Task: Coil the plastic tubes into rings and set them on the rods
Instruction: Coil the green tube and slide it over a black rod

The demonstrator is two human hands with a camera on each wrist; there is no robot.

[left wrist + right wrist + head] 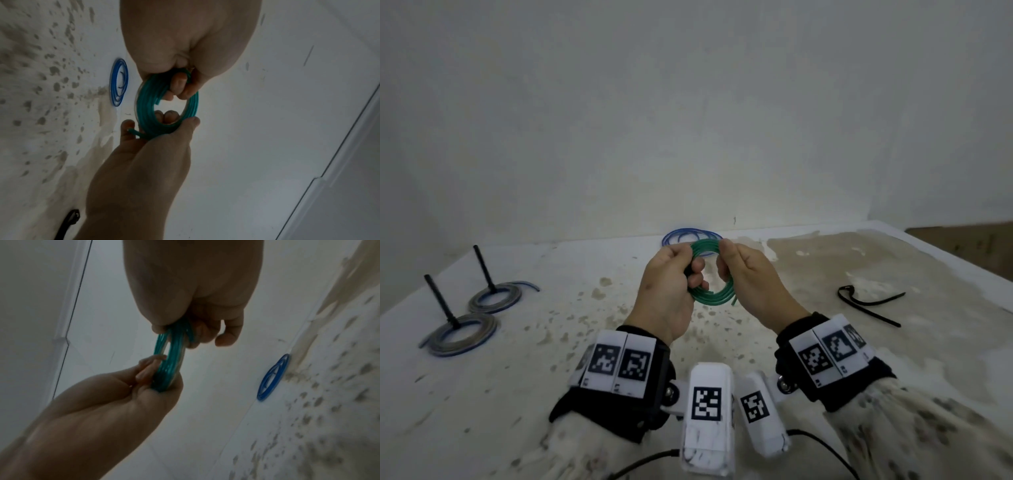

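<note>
A green plastic tube wound into a ring (705,247) is held upright above the middle of the table. My left hand (690,274) grips its left side with curled fingers. My right hand (726,263) pinches its right side between thumb and fingers. A loose tube end sticks out at the ring's lower right. In the left wrist view the green ring (148,104) shows several turns. A blue coil (690,236) lies flat by the wall behind the hands. At the left, two black rods (484,270) (441,301) each stand with a grey-blue ring (496,298) (462,334) around the base.
A black strap (869,303) lies on the table to the right. The white tabletop (585,308) is stained and speckled; a plain wall stands right behind it. The table's right edge (962,263) runs diagonally at the far right.
</note>
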